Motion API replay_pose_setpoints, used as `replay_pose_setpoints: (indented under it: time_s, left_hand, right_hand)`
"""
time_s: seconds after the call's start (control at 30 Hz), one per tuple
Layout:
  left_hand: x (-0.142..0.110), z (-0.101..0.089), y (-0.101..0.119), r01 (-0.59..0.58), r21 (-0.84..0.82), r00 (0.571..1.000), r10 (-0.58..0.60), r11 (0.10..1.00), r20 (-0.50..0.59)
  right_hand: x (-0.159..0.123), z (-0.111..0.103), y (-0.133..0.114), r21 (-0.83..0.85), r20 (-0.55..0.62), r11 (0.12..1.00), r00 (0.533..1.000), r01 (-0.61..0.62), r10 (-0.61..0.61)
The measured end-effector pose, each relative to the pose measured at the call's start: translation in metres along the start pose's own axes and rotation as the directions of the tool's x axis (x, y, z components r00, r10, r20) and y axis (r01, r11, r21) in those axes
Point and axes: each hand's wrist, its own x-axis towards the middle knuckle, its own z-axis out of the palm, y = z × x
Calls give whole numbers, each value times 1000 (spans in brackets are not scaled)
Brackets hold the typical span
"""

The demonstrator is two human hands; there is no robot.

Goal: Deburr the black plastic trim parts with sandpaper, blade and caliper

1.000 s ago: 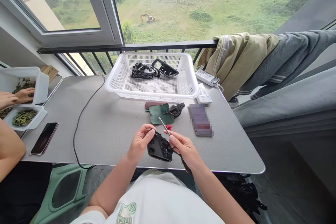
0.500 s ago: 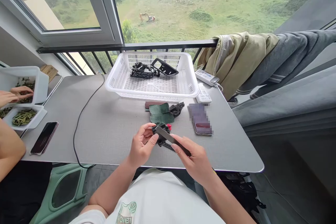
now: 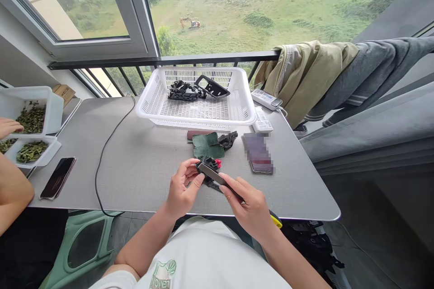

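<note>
The left hand (image 3: 181, 189) pinches a black plastic part (image 3: 205, 161) between thumb and curled fingers, apparently to steady it beneath the flat grey tool (image 3: 213, 174), which the right hand (image 3: 249, 205) grips with thumb and fingers along its length, seemingly for control. Both forearms converge over the near edge of the table (image 3: 142, 167); a green sheet (image 3: 207, 145) lies just beyond the left hand, a white basket (image 3: 196, 122) farther beyond both.

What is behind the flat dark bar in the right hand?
Behind the bar, a black plastic part held in the left hand shows along both sides. The bar covers a strip across the part, so details there cannot be seen, nor whether the two touch.
</note>
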Motion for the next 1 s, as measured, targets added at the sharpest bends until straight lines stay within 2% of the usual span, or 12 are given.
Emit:
replay_pose_setpoints:
  time_s: [0.13, 0.23, 0.3, 0.4, 0.53, 0.63, 0.73, 0.83, 1.0]
  left_hand:
    - [0, 1, 3, 20, -37, 1000, -21, 999, -18]
    - [2, 1, 6, 20, -40, 997, -23, 999, -70]
    - [4, 0, 6, 13, -38, 993, -17, 999, -119]
    - [6, -2, 1, -30, -68, 986, 18, 997, -168]
    - [7, -5, -7, -70, -110, 984, 50, 991, -174]
    - [5, -6, -7, -50, -59, 990, 42, 997, -135]
    - [4, -6, -3, -7, -25, 997, 6, 1000, -71]
    - [3, -5, 0, -5, -27, 1000, 4, 1000, -28]
    - [2, -9, -5, -34, -18, 999, 34, 999, 28]
  right_hand:
    - [2, -1, 0, 30, -38, 996, 996, -85, 86]
    - [4, -6, 3, 185, 8, 973, 990, -141, 142]
    - [4, -10, 5, 325, 81, 922, 978, -209, 193]
    - [4, -18, 7, 496, 191, 802, 943, -333, 274]
    - [5, -27, 10, 629, 416, 592, 861, -504, 292]
    - [7, -30, 11, 633, 611, 444, 762, -634, 217]
    - [8, -29, 5, 588, 724, 329, 662, -739, 194]
    - [7, -29, -4, 533, 775, 280, 593, -798, 216]
    - [8, -37, -11, 450, 817, 330, 532, -830, 224]
